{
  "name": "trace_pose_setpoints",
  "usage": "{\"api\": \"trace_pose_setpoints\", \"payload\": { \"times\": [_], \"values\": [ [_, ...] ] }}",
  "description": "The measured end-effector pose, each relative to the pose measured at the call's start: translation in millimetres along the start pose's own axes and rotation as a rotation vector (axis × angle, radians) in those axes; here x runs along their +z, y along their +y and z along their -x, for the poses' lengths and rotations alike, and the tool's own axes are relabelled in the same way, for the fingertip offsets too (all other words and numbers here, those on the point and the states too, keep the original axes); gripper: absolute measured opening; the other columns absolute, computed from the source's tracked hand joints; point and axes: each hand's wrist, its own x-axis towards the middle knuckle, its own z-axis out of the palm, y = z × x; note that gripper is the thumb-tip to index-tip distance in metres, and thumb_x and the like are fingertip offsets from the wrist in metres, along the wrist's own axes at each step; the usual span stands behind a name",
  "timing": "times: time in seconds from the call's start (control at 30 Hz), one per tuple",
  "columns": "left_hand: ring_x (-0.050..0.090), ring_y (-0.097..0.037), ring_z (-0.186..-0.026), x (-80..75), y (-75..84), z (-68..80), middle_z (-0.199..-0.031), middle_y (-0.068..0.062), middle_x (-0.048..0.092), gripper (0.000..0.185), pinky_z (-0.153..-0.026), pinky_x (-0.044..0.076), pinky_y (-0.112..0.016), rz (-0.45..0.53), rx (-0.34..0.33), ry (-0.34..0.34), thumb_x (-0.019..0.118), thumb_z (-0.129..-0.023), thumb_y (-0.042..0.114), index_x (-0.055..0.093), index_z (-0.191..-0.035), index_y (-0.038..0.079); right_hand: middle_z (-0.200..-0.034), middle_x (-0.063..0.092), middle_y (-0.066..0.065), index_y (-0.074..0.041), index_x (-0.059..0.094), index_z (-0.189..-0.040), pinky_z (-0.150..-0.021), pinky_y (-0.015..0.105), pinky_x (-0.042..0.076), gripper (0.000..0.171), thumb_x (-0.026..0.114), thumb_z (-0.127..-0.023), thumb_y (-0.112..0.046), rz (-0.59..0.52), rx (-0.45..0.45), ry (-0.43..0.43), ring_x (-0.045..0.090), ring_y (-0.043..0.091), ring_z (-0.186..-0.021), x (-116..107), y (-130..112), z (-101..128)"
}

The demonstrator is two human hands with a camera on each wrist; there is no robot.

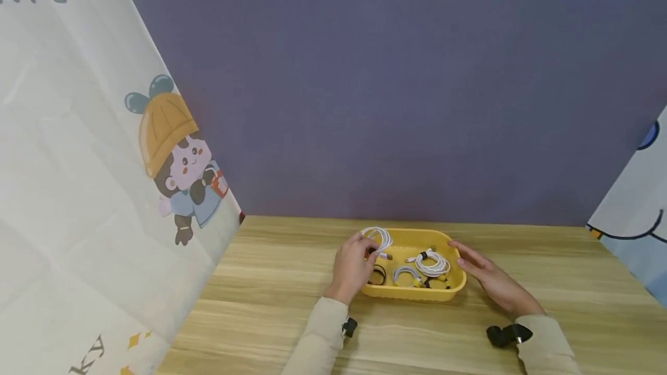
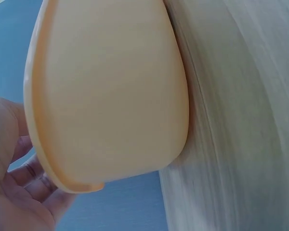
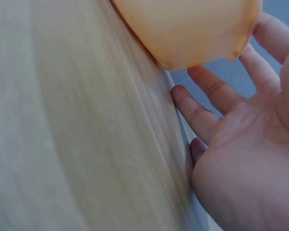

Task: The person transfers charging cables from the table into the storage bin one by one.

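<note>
A yellow plastic basket (image 1: 411, 293) rests on the wooden table. Over its left end my left hand (image 1: 350, 268) pinches a coiled white cable (image 1: 384, 240) with a USB plug. In the left wrist view, the basket wall (image 2: 111, 96) hides the cable from sight, and only part of the left hand (image 2: 19, 183) shows. At the basket's right rim, my right hand (image 1: 495, 285) touches the edge with extended fingers, spread apart in the right wrist view. Inside lie another white cable coil (image 1: 433, 265) with a black tie, a grey cable (image 1: 404, 273) and a black cable (image 1: 379, 274).
Behind the table (image 1: 260, 282) rises a dark blue-grey panel (image 1: 396, 91). A white sheet with a cartoon figure (image 1: 182, 161) borders the left side, and another printed sheet (image 1: 625, 219) the right. Black wrist mounts (image 1: 508, 334) sit on both forearms.
</note>
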Motion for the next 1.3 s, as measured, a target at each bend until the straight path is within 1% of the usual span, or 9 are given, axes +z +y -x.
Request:
{"api": "trace_pose_setpoints", "payload": {
  "times": [0.17, 0.4, 0.57, 0.63, 0.8, 0.93, 1.1, 1.3],
  "values": [
    [0.055, -0.003, -0.070, 2.8, 1.2, 1.0, -0.088, 0.001, 0.066, 0.012, -0.061, 0.043, -0.015, -0.014, 0.018, -0.012, 0.080, -0.089, 0.014, 0.080, -0.101, 0.012, -0.173, 0.005, 0.017, -0.020, 0.023, -0.164, -0.115, 0.078, 0.004, 0.059, 0.044, -0.111, -0.034, -0.008, 0.005, 0.009, -0.001, 0.050, -0.155, 1, 1, 3],
    [0.052, -0.002, -0.067, 4.8, 1.8, 2.2, -0.090, 0.002, 0.066, 0.013, -0.061, 0.042, -0.016, -0.039, -0.003, -0.038, 0.080, -0.090, 0.017, 0.080, -0.102, 0.015, -0.172, 0.006, 0.016, -0.019, 0.025, -0.164, -0.114, 0.078, 0.004, 0.058, 0.044, -0.111, -0.034, 0.002, -0.007, 0.022, 0.000, 0.050, -0.155, 3, 2, 5],
    [0.061, -0.008, -0.073, 5.5, 4.2, 1.2, -0.093, 0.002, 0.067, 0.013, -0.064, 0.049, -0.020, -0.089, 0.014, -0.063, 0.080, -0.090, 0.019, 0.081, -0.102, 0.016, -0.173, 0.006, 0.016, -0.019, 0.024, -0.164, -0.114, 0.079, 0.004, 0.059, 0.045, -0.110, -0.035, -0.004, 0.002, 0.024, 0.000, 0.050, -0.155, 6, 0, 6],
    [0.064, -0.011, -0.076, 5.5, 5.4, 0.2, -0.094, 0.002, 0.068, 0.013, -0.067, 0.052, -0.023, -0.099, 0.027, -0.061, 0.081, -0.089, 0.018, 0.081, -0.102, 0.016, -0.172, 0.006, 0.016, -0.020, 0.024, -0.164, -0.114, 0.079, 0.004, 0.060, 0.044, -0.110, -0.036, -0.004, 0.004, 0.022, 0.000, 0.050, -0.155, 7, -1, 7],
    [0.067, -0.013, -0.081, 7.3, 5.0, -2.7, -0.095, 0.002, 0.070, 0.012, -0.071, 0.056, -0.025, -0.110, 0.036, -0.065, 0.081, -0.088, 0.016, 0.081, -0.100, 0.016, -0.172, 0.006, 0.017, -0.020, 0.023, -0.164, -0.114, 0.079, 0.004, 0.059, 0.043, -0.111, -0.035, -0.008, -0.010, 0.017, 0.000, 0.050, -0.155, 10, -1, 7],
    [0.069, -0.014, -0.085, 10.4, 3.0, -4.9, -0.098, 0.003, 0.071, 0.012, -0.074, 0.057, -0.027, -0.138, 0.035, -0.087, 0.081, -0.088, 0.016, 0.081, -0.099, 0.016, -0.172, 0.004, 0.018, -0.020, 0.022, -0.164, -0.114, 0.079, 0.004, 0.059, 0.043, -0.111, -0.035, -0.014, -0.007, 0.014, -0.002, 0.051, -0.155, 12, -1, 9],
    [0.070, -0.015, -0.087, 11.2, 3.3, -5.6, -0.098, 0.003, 0.073, 0.013, -0.074, 0.058, -0.027, -0.155, 0.041, -0.102, 0.081, -0.087, 0.014, 0.082, -0.100, 0.016, -0.172, 0.003, 0.018, -0.020, 0.022, -0.164, -0.115, 0.078, 0.004, 0.059, 0.043, -0.111, -0.035, -0.020, 0.001, 0.015, -0.002, 0.050, -0.155, 15, -2, 12],
    [0.071, -0.015, -0.087, 14.0, 5.2, -6.7, -0.100, 0.005, 0.073, 0.012, -0.069, 0.057, -0.026, -0.209, 0.028, -0.124, 0.081, -0.088, 0.017, 0.082, -0.099, 0.020, -0.173, 0.003, 0.015, -0.020, 0.022, -0.165, -0.115, 0.078, 0.004, 0.059, 0.042, -0.111, -0.036, -0.021, 0.006, 0.013, -0.002, 0.050, -0.155, 16, -3, 13]
  ]
}}
